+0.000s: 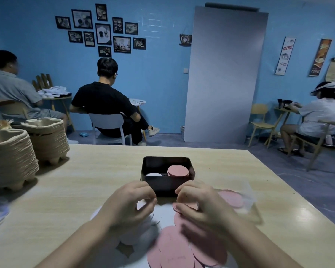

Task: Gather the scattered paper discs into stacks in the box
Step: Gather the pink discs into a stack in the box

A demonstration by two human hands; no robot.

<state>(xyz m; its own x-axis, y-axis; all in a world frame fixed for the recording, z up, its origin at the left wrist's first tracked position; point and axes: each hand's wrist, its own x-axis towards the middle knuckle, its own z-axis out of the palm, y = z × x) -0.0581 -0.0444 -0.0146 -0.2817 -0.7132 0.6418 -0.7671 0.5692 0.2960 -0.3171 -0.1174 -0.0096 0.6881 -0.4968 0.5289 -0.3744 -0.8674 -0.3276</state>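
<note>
**Paper discs (174,246): square the edges first**

They lie scattered just before the box (167,185). Your right hand (201,206) pinches pink discs (184,206); your left hand (128,204) curls round white discs (142,205) (grip partly hidden). Level each sheaf before stacking it inside.

pink discs (174,246) and white discs (141,235) lie scattered before a black box (167,182) holding stacks (178,170).

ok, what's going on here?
A person is sorting paper discs at a table. The right-hand grip pinches a few pink discs from the loose pile in front of the black box. The left-hand grip is curled over the white discs; its hold is unclear. The box has one pink stack and one white stack.
</note>
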